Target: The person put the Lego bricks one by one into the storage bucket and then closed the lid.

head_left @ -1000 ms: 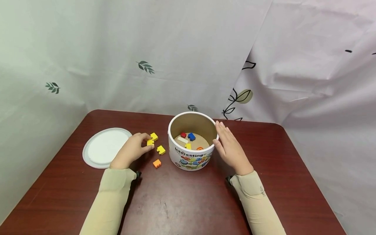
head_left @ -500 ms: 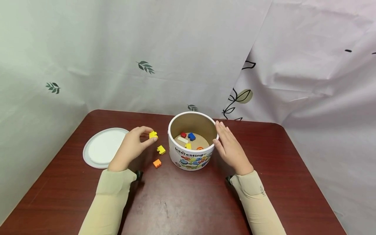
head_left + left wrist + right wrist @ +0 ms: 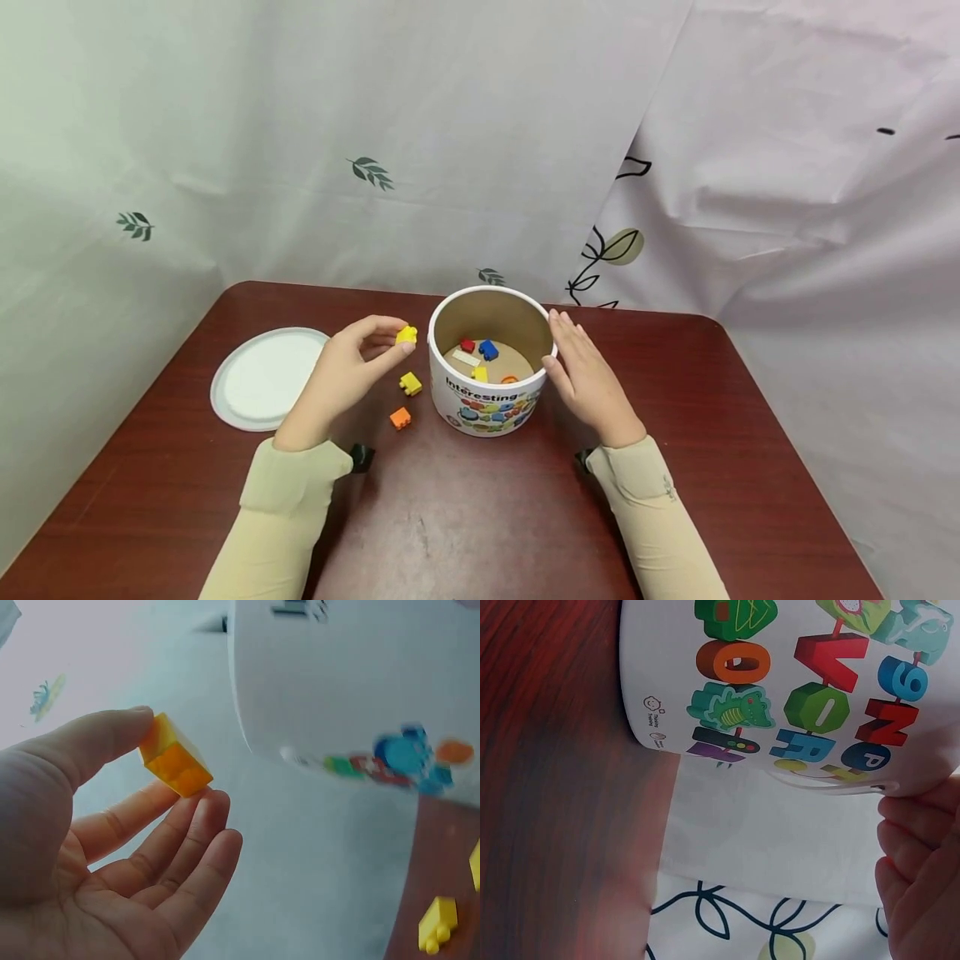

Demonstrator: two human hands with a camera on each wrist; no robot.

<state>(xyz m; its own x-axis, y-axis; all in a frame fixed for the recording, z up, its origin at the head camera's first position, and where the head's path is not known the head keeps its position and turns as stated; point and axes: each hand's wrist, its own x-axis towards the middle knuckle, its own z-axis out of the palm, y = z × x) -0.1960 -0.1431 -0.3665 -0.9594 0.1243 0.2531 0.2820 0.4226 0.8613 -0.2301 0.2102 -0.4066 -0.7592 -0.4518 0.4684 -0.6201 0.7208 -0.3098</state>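
progress is judged partial. the white tub (image 3: 486, 407) stands upright and uncovered on the dark red surface (image 3: 480, 517). contents visible on its floor: red block (image 3: 467, 345), blue block (image 3: 489, 350), white strip (image 3: 466, 357), inner yellow block (image 3: 480, 374) and a red-orange piece (image 3: 510, 379). the near rim cuts off part of the floor, so a full count cannot be certified.

state of hands: the left hand (image 3: 347, 371) pinches a held yellow block (image 3: 407, 335) between thumb and fingers, raised above the surface just left of the tub and apart from it, as the left wrist view confirms. the right hand (image 3: 595, 385) grasps nothing; its fingers, mostly extended, rest against the tub's outer wall near the rim.

outstanding, if the work is a gathering of pieces into the tub: the held yellow block, plus a loose yellow block (image 3: 410, 383) and an orange block (image 3: 401, 418), both lying near the tub's left side. whether the left hand hides further pieces cannot be told. the white lid (image 3: 262, 379) lies flat at far left, not fitted.
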